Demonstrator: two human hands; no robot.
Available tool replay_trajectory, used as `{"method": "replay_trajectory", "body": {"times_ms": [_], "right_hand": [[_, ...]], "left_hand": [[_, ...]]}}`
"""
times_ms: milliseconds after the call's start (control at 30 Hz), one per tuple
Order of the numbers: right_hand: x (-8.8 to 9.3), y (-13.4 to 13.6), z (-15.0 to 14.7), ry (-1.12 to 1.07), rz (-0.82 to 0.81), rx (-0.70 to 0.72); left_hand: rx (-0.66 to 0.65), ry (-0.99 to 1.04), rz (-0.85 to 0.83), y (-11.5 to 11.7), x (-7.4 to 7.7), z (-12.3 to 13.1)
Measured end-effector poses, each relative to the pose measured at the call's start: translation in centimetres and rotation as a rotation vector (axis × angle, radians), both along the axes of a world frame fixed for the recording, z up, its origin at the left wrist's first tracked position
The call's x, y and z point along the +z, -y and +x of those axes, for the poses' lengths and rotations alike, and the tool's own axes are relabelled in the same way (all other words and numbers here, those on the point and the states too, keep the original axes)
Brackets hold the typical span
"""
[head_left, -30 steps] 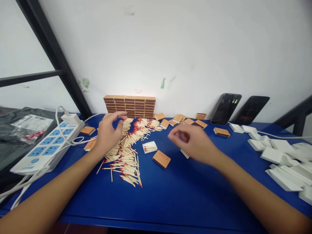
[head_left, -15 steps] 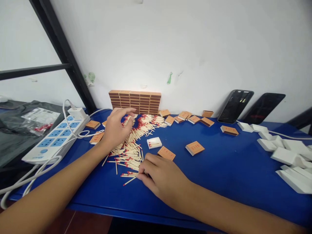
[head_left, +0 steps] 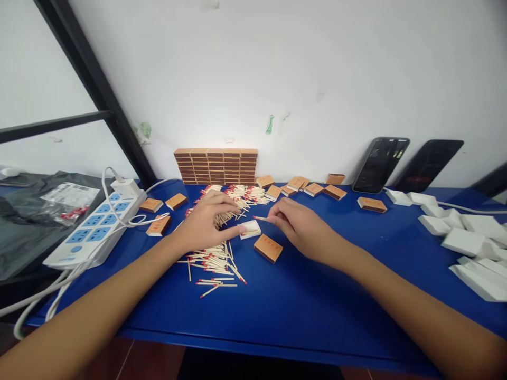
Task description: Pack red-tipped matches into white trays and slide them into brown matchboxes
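Note:
A small white matchbox tray (head_left: 253,228) with a few matches in it lies on the blue table. The thumb of my left hand (head_left: 206,221) touches the tray's left end; its other fingers stretch apart from the thumb, over a large pile of red-tipped matches (head_left: 212,259). Just right of the tray, my right hand (head_left: 299,224) pinches a match (head_left: 260,218), its red head pointing left toward the tray. An orange matchbox sleeve or box (head_left: 268,248) lies below the tray, close to my right hand.
Stacked matchboxes (head_left: 217,167) stand against the wall, with loose matchboxes (head_left: 314,189) beside them. A power strip (head_left: 95,224) with white cables sits left. Two phones (head_left: 378,166) lean at the back right, near several white trays (head_left: 461,241). A black frame post (head_left: 99,95) rises left.
My right hand has moved up from the near matches to beside the tray, holding a match. My left hand has come right and down, its thumb now at the tray.

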State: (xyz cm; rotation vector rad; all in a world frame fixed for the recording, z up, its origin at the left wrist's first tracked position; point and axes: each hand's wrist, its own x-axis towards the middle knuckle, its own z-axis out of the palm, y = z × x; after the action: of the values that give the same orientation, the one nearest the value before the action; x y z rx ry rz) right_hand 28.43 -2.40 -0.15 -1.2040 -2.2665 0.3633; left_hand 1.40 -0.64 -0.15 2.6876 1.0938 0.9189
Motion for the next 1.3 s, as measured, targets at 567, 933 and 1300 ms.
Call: {"method": "replay_trajectory", "body": {"times_ms": [567, 933, 1300], "right_hand": [[-1.6, 0.5, -1.7, 0.268, 0.193, 0.035], [-0.3, 1.1, -1.1, 0.087, 0.191, 0.07], [0.8, 4.7, -3.2, -0.075, -0.057, 0.348]], "left_hand": [[-0.072, -0.005, 0.019, 1.1, -0.3, 1.4], [-0.09, 0.051, 0.091, 0.5, 0.3, 0.7], [0.073, 0.054, 0.078, 0.1, -0.1, 0.3]]}}
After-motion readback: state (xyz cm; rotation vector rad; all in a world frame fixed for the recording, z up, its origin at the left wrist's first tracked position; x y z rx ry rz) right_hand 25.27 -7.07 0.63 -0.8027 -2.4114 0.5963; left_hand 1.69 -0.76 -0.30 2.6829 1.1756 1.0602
